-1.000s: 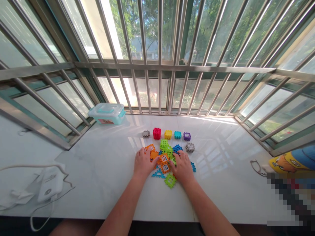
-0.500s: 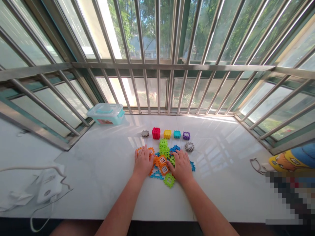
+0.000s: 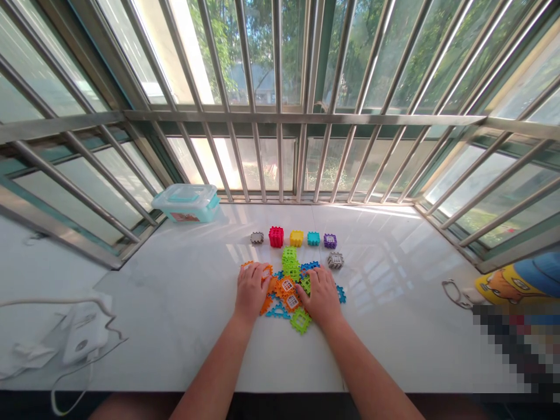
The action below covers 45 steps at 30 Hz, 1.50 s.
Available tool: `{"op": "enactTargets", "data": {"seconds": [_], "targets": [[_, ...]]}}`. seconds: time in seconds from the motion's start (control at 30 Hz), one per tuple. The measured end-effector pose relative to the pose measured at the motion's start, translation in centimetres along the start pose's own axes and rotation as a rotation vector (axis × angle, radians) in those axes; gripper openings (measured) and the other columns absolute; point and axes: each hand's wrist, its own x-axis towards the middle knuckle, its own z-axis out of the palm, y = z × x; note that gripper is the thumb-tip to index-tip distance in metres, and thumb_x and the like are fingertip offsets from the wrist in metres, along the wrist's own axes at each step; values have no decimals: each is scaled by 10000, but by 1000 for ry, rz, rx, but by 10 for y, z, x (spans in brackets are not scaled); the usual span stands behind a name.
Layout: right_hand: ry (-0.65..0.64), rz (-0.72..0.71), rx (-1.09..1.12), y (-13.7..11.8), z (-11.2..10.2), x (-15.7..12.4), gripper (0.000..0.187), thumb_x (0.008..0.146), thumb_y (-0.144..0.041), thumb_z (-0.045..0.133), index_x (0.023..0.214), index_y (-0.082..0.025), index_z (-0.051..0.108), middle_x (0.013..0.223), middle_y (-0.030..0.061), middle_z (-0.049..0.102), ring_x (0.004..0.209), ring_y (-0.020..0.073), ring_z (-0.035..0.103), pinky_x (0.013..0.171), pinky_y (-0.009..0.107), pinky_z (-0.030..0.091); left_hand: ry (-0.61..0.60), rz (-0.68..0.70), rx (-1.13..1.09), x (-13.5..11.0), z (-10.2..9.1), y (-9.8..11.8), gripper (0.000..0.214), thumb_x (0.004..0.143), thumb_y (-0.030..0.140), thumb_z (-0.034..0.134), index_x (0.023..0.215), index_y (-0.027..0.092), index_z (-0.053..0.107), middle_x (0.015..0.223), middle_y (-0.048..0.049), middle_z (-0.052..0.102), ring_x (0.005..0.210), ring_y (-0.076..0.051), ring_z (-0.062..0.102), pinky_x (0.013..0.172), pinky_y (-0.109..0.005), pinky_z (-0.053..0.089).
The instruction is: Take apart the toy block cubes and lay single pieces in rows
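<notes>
My left hand lies over orange interlocking tiles, its fingers apart and partly covering them. My right hand is spread over the right side of the pile, with its thumb against a green tile. Blue tiles stick out around its fingers. Between the hands are orange window tiles, a light-blue tile and a green square tile. Green tiles reach away from the pile at the top. What lies beneath both palms is hidden.
Behind the pile stand stacks: grey, red, yellow, teal and purple. Another grey stack is nearer. A lidded box sits back left; a white power strip with cables, left. Metal bars enclose the surface.
My left hand's fingers have drawn back and bent a little over the orange tiles, and an orange piece shows below its thumb. My right hand stays nearly still.
</notes>
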Motion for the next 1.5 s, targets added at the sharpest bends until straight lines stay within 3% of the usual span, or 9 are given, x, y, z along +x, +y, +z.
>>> {"op": "enactTargets", "data": {"seconds": [0.23, 0.37, 0.5, 0.7, 0.97, 1.1, 1.27, 1.4, 1.5], "targets": [[4, 11, -9, 0, 1, 1, 511, 1011, -575, 558, 1332, -180, 607, 1377, 175, 619, 1418, 383, 444, 1212, 551, 321, -1, -140, -220, 1, 0, -4, 264, 1019, 368, 578, 1258, 261, 614, 1202, -94, 726, 1114, -274, 706, 985, -434, 559], [8, 24, -20, -1, 2, 1, 551, 1008, -583, 560, 1371, -169, 596, 1422, 175, 616, 1368, 391, 486, 1209, 571, 305, 37, -301, -240, 1, -2, -9, 331, 1024, 481, 559, 1218, 225, 637, 1041, -90, 759, 937, -270, 740, 826, -382, 563], [16, 29, -12, -1, 4, 0, 568, 1015, -569, 545, 1428, -179, 574, 1452, 184, 610, 1330, 373, 529, 1201, 570, 312, 32, -351, -237, 1, -5, -10, 346, 1062, 513, 470, 1029, 231, 669, 795, -44, 714, 766, -242, 708, 736, -350, 528], [39, 23, 9, 4, 11, -1, 634, 1046, -531, 495, 1512, -103, 487, 1474, 225, 586, 1399, 347, 507, 1216, 534, 351, 130, -187, -266, 6, -6, -10, 336, 1066, 485, 470, 1026, 226, 679, 1067, -98, 730, 1053, -254, 694, 985, -403, 536], [62, 0, 53, 5, 13, 0, 704, 1062, -469, 453, 1642, -101, 299, 1596, 244, 466, 1495, 347, 435, 1219, 560, 380, 111, -232, -275, 2, -1, -16, 344, 1064, 496, 475, 1104, 236, 697, 1048, -86, 760, 988, -252, 718, 940, -401, 564], [8, -38, 19, 3, 8, 0, 655, 1055, -470, 482, 1607, -134, 379, 1617, 216, 465, 1489, 327, 455, 1265, 563, 300, 11, -105, -246, 3, -3, -11, 304, 1068, 456, 469, 1081, 260, 701, 1027, -64, 775, 996, -252, 708, 1157, -498, 443], [-55, -108, 22, 0, -1, 1, 592, 1049, -471, 497, 1570, -193, 451, 1589, 159, 528, 1447, 289, 509, 1249, 523, 314, -123, -5, -144, 4, -4, -2, 266, 951, 413, 661, 1180, 280, 685, 1148, -57, 776, 1103, -281, 698, 1283, -579, 249], [-59, -112, 54, -1, -4, 1, 531, 1060, -464, 486, 1522, -202, 497, 1517, 147, 588, 1399, 279, 536, 1225, 491, 340, -132, 2, -124, 4, -4, -2, 359, 864, 226, 668, 1219, 278, 672, 1206, -56, 760, 1163, -290, 678, 1273, -566, 276], [-41, -95, 60, -1, -4, 1, 501, 1059, -462, 494, 1485, -201, 528, 1434, 145, 625, 1337, 295, 558, 1201, 482, 364, -94, -3, -146, 5, -5, -4, 381, 827, 149, 629, 1181, 278, 685, 1109, -44, 760, 1083, -273, 689, 1220, -535, 367]]}}
